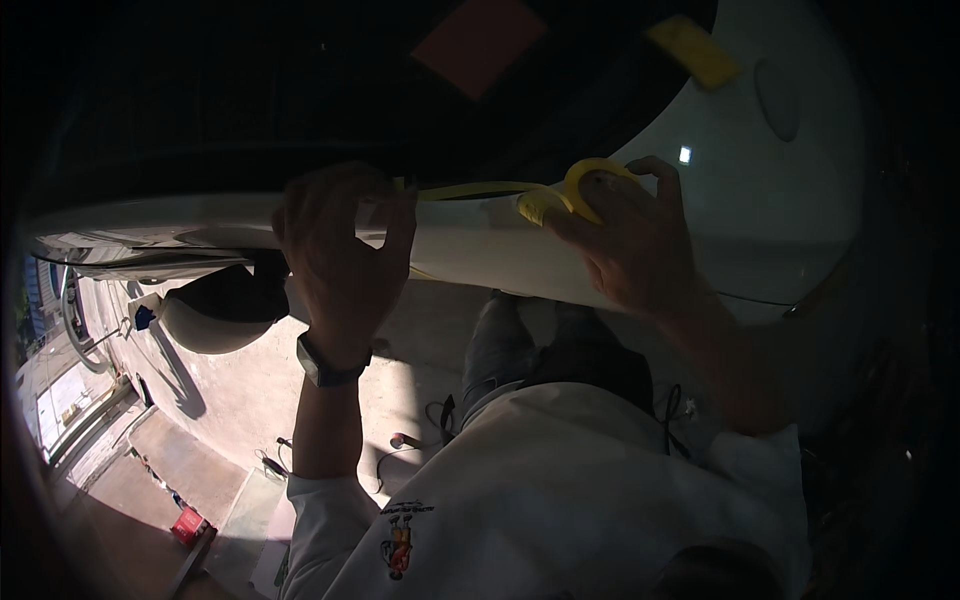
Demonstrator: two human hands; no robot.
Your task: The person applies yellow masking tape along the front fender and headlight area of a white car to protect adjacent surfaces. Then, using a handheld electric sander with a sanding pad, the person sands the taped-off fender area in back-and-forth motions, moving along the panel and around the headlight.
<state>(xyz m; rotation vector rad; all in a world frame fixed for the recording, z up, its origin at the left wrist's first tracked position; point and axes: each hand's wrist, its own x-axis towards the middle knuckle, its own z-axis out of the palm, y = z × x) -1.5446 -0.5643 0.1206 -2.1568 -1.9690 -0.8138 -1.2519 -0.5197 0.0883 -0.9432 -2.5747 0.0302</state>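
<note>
A roll of yellow masking tape (577,190) is in my right hand (640,240), with the fingers wrapped around it. From the roll a narrow tape strip (480,188) runs left along the lower edge of a dark car window (250,110). My left hand (340,245), with a watch on the wrist, is at the strip's other end; thumb and fingers curl together there, their tips partly in shadow. Both hands are against the car's pale body panel (470,240), just below the glass.
A side mirror (225,310) juts out beside my left hand. A reddish square (480,45) and a yellow piece (695,52) show on the dark glass and its edge. Cables (440,415) and a red object (187,525) lie on the sunlit floor.
</note>
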